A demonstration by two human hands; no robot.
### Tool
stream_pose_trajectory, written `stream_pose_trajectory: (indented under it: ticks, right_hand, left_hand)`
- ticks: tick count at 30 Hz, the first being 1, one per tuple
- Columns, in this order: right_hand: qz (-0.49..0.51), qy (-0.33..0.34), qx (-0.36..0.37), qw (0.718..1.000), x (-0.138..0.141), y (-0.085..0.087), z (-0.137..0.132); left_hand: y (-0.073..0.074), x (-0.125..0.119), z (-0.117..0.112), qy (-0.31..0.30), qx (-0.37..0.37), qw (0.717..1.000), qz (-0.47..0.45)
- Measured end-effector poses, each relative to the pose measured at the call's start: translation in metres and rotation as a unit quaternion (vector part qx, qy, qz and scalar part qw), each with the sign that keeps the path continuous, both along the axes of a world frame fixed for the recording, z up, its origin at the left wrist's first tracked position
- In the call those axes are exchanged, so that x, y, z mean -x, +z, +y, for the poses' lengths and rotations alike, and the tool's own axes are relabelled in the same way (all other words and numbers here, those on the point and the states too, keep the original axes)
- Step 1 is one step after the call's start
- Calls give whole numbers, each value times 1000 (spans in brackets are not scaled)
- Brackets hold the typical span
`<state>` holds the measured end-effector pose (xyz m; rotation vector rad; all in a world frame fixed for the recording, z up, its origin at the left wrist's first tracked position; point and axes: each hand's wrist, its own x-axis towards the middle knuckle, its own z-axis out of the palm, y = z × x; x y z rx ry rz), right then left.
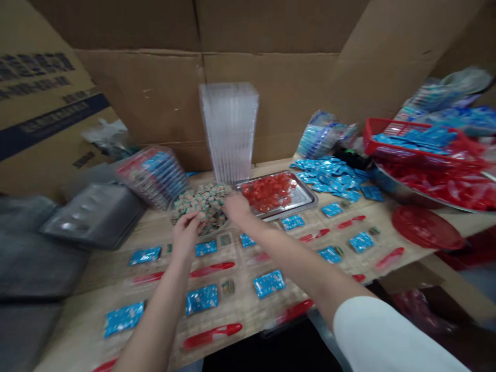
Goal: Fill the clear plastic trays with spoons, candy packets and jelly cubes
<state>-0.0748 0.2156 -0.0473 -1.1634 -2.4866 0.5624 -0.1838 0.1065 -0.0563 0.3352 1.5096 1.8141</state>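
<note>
Head view: small green-and-tan squares (pixel 209 199) lay heaped in a shallow dish (pixel 212 236) at far centre-left, left hand (pixel 187 227) narrowed at the near-left side with any hold unclear, right hand (pixel 237 208) too blurred at the right to tell, the squares judged light, thin and best pinched by opposite edges.

At the centre of the frame we see small pieces (pixel 209 199) in pale tan and green, and to their right bright red bits (pixel 267 191) on a silver tray (pixel 304 194). The flat packets (pixel 269 283) across the pale wood-coloured tabletop (pixel 75 315) are sky blue speckled with white; the slim items (pixel 213 336) among them are red. Upper left, we find a brown carton (pixel 23 31) with a navy band and dark print. At right we note a red basket (pixel 399 152); lower right, a white sleeve (pixel 387 336).
</note>
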Motion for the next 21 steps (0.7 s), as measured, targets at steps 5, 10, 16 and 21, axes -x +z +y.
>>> stream_pose_trajectory:
  ticks: [5, 10, 16, 21]
  right_hand:
    - [40, -41, 27, 998, -1, 11, -5]
    - [209, 33, 249, 945, -29, 16, -16]
    - [377, -50, 324, 866, -93, 10, -41]
    - [415, -51, 462, 782, -168, 9, -50]
  left_hand:
    - [5, 2, -2, -20, 16, 1000, -2]
    - [17, -23, 2, -91, 28, 995, -9]
    - [30, -79, -1, -194, 22, 978, -74]
    - [23, -144, 9, -292, -7, 956, 41]
